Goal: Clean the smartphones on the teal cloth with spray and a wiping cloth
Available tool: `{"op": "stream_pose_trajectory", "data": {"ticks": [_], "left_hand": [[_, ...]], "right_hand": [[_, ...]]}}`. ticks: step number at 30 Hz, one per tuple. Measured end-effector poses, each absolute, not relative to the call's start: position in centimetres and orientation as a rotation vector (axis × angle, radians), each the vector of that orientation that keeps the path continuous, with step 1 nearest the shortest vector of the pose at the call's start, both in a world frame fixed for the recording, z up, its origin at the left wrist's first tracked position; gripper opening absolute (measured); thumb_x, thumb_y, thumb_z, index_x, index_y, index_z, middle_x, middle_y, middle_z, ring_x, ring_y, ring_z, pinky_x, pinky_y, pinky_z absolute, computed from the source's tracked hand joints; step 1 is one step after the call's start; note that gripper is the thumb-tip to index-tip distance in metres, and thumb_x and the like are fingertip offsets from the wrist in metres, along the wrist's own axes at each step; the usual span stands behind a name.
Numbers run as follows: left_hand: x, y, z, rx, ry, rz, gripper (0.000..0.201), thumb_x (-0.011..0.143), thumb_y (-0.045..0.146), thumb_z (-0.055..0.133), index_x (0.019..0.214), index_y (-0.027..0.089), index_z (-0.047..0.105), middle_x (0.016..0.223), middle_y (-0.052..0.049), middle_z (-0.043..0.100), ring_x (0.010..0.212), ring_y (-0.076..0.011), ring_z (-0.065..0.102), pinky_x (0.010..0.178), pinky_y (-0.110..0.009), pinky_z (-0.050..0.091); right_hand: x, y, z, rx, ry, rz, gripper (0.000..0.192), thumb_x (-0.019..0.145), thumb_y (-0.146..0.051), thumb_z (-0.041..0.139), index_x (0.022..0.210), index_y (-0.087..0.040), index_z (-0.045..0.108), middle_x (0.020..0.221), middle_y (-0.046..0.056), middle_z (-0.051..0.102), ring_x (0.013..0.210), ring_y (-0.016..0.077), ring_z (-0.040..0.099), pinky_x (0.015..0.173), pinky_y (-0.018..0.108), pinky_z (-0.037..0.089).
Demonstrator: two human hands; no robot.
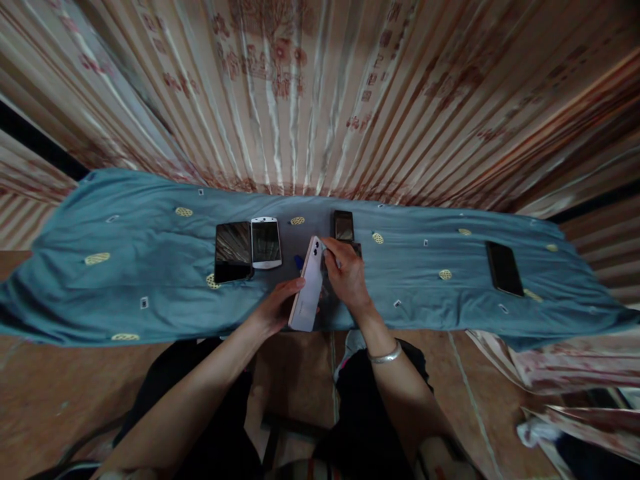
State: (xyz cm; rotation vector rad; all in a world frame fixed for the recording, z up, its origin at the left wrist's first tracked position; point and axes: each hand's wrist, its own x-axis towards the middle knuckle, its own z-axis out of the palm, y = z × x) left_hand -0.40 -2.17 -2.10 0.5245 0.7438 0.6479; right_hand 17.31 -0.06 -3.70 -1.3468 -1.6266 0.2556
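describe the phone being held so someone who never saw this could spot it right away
Start at the long blue cloth spread across the table in front of the curtain. At its near edge in the middle, the left hand holds a pale phone on edge while the right hand touches its top. Unlike the dark phones lying flat nearby, it is lifted, whitish-pink, and shows its camera back.

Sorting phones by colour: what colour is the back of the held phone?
White, or very pale pink, on the phone held by the left hand; head view.

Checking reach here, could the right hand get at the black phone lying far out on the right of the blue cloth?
Probably yes: the right hand is at the pale phone, and bare blue cloth lies between it and the black phone.
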Motion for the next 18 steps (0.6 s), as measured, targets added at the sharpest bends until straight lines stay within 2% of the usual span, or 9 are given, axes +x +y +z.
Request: {"op": "stream_pose_trajectory", "data": {"ticks": [5, 11, 18], "left_hand": [[-0.7, -1.8, -2.2, 0.502, 0.729, 0.652, 0.041, 0.073, 0.039, 0.082, 0.099, 0.009, 0.074, 0.082, -0.011, 0.077, 0.068, -0.0214, 0.071, 0.068, -0.032, 0.058], [-0.9, -1.5, -2.7, 0.477, 0.732, 0.657, 0.045, 0.077, 0.037, 0.077, 0.111, 0.008, 0.072, 0.083, -0.012, 0.077, 0.071, -0.0242, 0.073, 0.069, -0.034, 0.057], [-0.8, -1.2, -2.3, 0.520, 0.715, 0.706, 0.041, 0.071, 0.037, 0.081, 0.102, 0.010, 0.074, 0.076, -0.009, 0.076, 0.074, -0.0260, 0.074, 0.067, -0.032, 0.056]], "right_hand": [[17.1, 0.0, -4.3, -1.396, -1.538, 0.307, 0.034, 0.093, -0.020, 0.049, 0.116, -0.022, 0.075, 0.115, 0.010, 0.077, 0.110, 0.0247, 0.071, 0.101, 0.041, 0.055], [16.9, 0.2, -4.7, -1.396, -1.405, 0.451, 0.032, 0.089, -0.025, 0.056, 0.113, -0.024, 0.077, 0.111, 0.006, 0.079, 0.105, 0.0229, 0.074, 0.094, 0.036, 0.058], [16.3, 0.4, -5.3, -1.336, -1.238, 0.748, 0.031, 0.086, -0.029, 0.058, 0.110, -0.021, 0.077, 0.100, 0.004, 0.080, 0.091, 0.0210, 0.074, 0.087, 0.035, 0.058]]}}
